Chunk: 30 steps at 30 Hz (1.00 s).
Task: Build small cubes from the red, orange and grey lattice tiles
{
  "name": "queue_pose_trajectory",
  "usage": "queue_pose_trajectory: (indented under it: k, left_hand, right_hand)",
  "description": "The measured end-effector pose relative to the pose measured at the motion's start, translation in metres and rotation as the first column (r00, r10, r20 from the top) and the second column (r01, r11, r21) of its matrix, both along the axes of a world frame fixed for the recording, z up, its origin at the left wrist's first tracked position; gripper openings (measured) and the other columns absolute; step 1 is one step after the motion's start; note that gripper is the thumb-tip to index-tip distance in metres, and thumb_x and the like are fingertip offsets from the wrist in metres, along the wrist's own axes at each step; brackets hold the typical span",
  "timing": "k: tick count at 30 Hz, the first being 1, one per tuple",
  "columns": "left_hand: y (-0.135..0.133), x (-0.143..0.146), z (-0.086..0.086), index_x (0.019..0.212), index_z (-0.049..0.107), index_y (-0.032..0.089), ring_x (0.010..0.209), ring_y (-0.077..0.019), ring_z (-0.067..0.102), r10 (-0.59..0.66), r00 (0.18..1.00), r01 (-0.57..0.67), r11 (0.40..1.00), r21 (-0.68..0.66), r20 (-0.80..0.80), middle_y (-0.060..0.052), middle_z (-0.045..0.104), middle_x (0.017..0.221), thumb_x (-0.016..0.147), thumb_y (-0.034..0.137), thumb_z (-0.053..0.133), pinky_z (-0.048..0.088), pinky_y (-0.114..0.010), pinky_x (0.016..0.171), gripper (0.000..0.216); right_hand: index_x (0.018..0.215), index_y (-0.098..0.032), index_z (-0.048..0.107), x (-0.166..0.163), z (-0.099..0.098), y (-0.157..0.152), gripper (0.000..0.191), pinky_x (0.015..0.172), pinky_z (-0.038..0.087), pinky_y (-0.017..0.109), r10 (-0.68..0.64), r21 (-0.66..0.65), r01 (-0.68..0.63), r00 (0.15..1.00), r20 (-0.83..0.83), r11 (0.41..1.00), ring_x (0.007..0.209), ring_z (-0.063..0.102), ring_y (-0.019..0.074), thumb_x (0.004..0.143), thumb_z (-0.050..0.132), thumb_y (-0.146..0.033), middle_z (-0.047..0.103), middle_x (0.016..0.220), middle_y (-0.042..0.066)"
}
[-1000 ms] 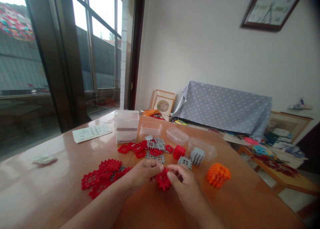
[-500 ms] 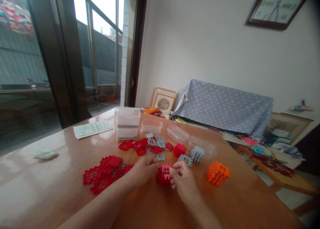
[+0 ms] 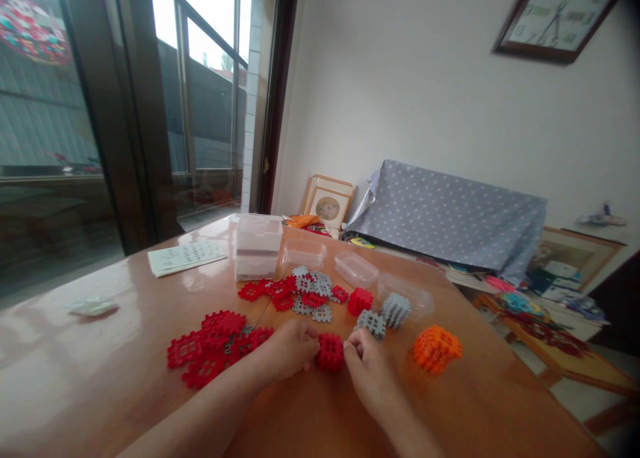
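Note:
A stack of red toothed building tiles (image 3: 331, 353) with window-like openings sits on the table in front of me. My left hand (image 3: 299, 345) is at its left side, fingers curled and fingertips against the edge. On the opposite side, my right hand (image 3: 361, 353) has thumb and fingers pinched close together at the right edge of the stack. Just beyond the right hand lie grey toothed tiles (image 3: 371, 323). Past my left forearm spreads a loose pile of red tiles (image 3: 203, 346).
Farther back are mixed red and grey tiles (image 3: 313, 288), a small red stack (image 3: 360, 301) and a grey stack (image 3: 396, 310). An orange stack (image 3: 437, 349) stands right. Clear plastic boxes (image 3: 259, 245), open clear trays (image 3: 356, 269), papers (image 3: 187, 257) and a crumpled wrapper (image 3: 91, 306) are also there.
My right hand has moved slightly down and off the top of the red stack to its right edge. The lighter red tile it held over the stack no longer shows separately.

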<state>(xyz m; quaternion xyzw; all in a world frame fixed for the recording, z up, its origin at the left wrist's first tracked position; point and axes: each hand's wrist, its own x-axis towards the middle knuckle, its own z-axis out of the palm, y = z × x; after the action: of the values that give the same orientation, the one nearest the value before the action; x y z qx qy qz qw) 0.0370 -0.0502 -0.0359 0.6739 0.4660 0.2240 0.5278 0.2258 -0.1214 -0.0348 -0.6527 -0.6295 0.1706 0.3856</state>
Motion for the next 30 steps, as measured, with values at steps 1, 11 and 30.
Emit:
queue_pose_trajectory:
  k: [1, 11, 30]
  left_hand:
    - [-0.001, 0.001, 0.001, 0.084, 0.065, 0.018, 0.05, -0.014, 0.056, 0.002, 1.0, -0.002, 1.0, -0.006, -0.009, 0.002, 0.06, 0.055, 0.072, 0.026, 0.055, 0.033, -0.021, 0.046, 0.018]
    - [-0.007, -0.001, 0.009, 0.065, 0.057, 0.02, 0.044, -0.0132, 0.052, 0.005, 0.987, 0.004, 0.998, 0.058, -0.161, 0.001, 0.057, 0.053, 0.075, 0.03, 0.05, 0.03, -0.023, 0.045, 0.016]
    - [-0.013, -0.003, 0.016, 0.064, 0.056, 0.019, 0.055, -0.0107, 0.043, -0.109, 0.947, 0.198, 0.939, 0.281, -0.303, 0.005, 0.048, 0.058, 0.068, 0.019, 0.047, 0.022, -0.025, 0.05, 0.01]
  right_hand:
    - [0.076, -0.023, 0.056, 0.002, 0.002, -0.002, 0.017, 0.056, 0.033, 0.026, 0.004, -0.008, -0.004, 1.0, 0.03, 1.0, 0.061, 0.056, 0.017, 0.09, 0.05, -0.03, 0.059, 0.064, -0.002]
    - [0.063, -0.021, 0.056, 0.008, 0.006, -0.011, 0.019, 0.054, 0.025, 0.024, 0.147, -0.152, -0.126, 0.98, 0.136, 0.98, 0.057, 0.051, 0.0137, 0.079, 0.049, -0.013, 0.06, 0.059, -0.002]
    - [0.076, -0.019, 0.067, 0.007, -0.001, -0.004, 0.008, 0.06, 0.033, 0.022, 0.083, -0.302, -0.05, 0.992, 0.098, 0.952, 0.062, 0.056, 0.0139, 0.079, 0.06, -0.017, 0.066, 0.067, -0.001]
